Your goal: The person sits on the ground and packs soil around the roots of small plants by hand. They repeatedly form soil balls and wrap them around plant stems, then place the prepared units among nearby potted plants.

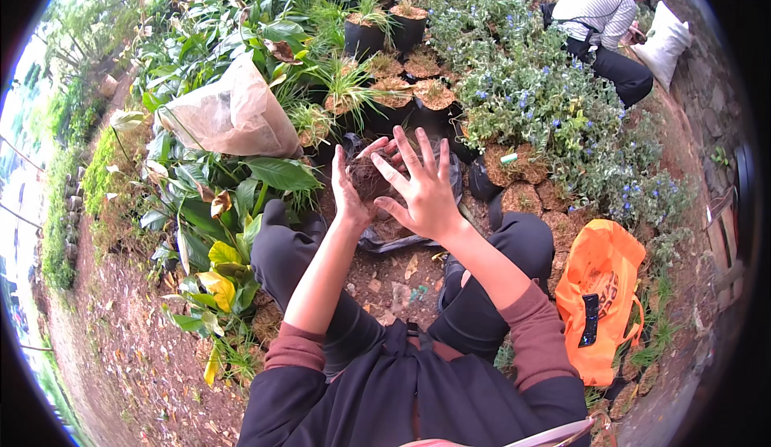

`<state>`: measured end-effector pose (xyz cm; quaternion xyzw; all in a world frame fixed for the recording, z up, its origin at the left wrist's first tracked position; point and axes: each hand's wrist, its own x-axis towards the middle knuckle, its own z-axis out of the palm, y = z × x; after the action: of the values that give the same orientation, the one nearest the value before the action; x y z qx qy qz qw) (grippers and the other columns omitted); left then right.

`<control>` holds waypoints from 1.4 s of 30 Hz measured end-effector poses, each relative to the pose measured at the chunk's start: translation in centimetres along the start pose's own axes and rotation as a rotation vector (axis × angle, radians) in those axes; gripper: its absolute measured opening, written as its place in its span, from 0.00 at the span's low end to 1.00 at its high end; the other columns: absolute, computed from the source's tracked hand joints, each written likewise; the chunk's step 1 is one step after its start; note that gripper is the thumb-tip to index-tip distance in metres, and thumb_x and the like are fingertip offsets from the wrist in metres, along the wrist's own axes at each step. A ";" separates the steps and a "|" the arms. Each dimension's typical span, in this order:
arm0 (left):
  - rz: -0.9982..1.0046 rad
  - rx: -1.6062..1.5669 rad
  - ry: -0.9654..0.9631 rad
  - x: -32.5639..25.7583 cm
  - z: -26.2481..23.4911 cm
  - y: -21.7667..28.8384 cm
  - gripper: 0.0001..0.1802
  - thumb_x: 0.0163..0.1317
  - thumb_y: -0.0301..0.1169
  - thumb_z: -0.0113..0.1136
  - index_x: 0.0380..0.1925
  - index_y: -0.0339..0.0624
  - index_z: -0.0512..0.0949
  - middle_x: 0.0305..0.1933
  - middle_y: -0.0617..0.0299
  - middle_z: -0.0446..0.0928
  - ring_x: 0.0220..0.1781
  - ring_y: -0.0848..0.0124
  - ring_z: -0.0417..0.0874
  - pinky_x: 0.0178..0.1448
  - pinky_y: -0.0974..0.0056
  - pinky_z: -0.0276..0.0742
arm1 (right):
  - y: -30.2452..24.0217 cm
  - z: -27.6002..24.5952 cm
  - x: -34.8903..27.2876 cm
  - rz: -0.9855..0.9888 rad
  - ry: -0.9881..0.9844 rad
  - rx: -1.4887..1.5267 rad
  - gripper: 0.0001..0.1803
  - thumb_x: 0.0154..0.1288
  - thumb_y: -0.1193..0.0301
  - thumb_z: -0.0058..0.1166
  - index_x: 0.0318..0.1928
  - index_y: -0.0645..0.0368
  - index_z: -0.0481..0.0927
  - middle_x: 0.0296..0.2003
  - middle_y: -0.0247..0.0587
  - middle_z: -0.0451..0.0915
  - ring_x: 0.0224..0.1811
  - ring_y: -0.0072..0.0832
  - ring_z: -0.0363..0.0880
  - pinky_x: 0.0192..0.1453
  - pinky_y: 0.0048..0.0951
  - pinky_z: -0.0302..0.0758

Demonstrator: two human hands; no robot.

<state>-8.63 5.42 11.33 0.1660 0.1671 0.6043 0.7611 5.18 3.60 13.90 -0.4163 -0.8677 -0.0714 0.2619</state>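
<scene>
My left hand [350, 194] is cupped palm up, its fingers curved around a dark brown clump of soil [368, 179]. Just to the right, my right hand [427, 198] is held with its fingers spread and nothing in its grasp. It partly covers the clump and some of the left fingers. Beneath both hands, on the ground between my bent knees, lies a black plastic sheet or bag [393, 244] with loose soil on it. Its exact shape is hidden by my hands.
Black grow bags [365, 36] with grassy seedlings stand ahead. A pale cloth sack [233, 114] rests among leafy plants at left. Blue-flowered bushes [530, 85] and an orange bag [598, 286] are on the right. Another person [598, 25] crouches far right beside a white sack [665, 44].
</scene>
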 end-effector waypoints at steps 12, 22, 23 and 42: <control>-0.132 0.046 -0.130 0.2 -0.4 0.7 0.44 0.61 0.64 0.24 0.60 0.34 0.61 0.63 0.50 0.64 0.63 0.58 0.66 0.67 0.52 0.59 | 0.7 -0.3 -0.3 0.036 0.076 0.015 0.34 0.60 0.43 0.41 0.62 0.48 0.65 0.69 0.45 0.46 0.71 0.49 0.40 0.68 0.60 0.30; -0.131 -0.009 -0.095 -0.1 -0.2 -0.1 0.39 0.64 0.60 0.26 0.61 0.40 0.60 0.64 0.50 0.62 0.64 0.56 0.65 0.68 0.51 0.56 | 0.0 0.4 -0.5 0.018 -0.037 -0.015 0.36 0.60 0.43 0.40 0.65 0.44 0.60 0.70 0.42 0.43 0.71 0.48 0.37 0.66 0.64 0.29; -0.123 0.039 -0.033 -0.1 -0.2 -0.4 0.39 0.64 0.59 0.26 0.61 0.39 0.61 0.63 0.50 0.62 0.63 0.56 0.65 0.67 0.51 0.57 | 0.0 0.9 -0.6 0.024 -0.052 -0.020 0.36 0.60 0.43 0.40 0.65 0.44 0.59 0.70 0.42 0.43 0.71 0.48 0.37 0.66 0.64 0.29; -0.024 -0.098 0.071 0.6 -1.6 -0.2 0.38 0.64 0.59 0.28 0.49 0.34 0.70 0.51 0.49 0.73 0.53 0.55 0.74 0.61 0.51 0.67 | -1.3 2.8 -1.3 -0.035 -0.047 0.084 0.33 0.63 0.43 0.35 0.64 0.45 0.63 0.70 0.46 0.42 0.71 0.51 0.33 0.63 0.65 0.19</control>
<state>-9.08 6.09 9.79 0.1050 0.1661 0.6079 0.7693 3.75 2.77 11.01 -0.3916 -0.8830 -0.0298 0.2573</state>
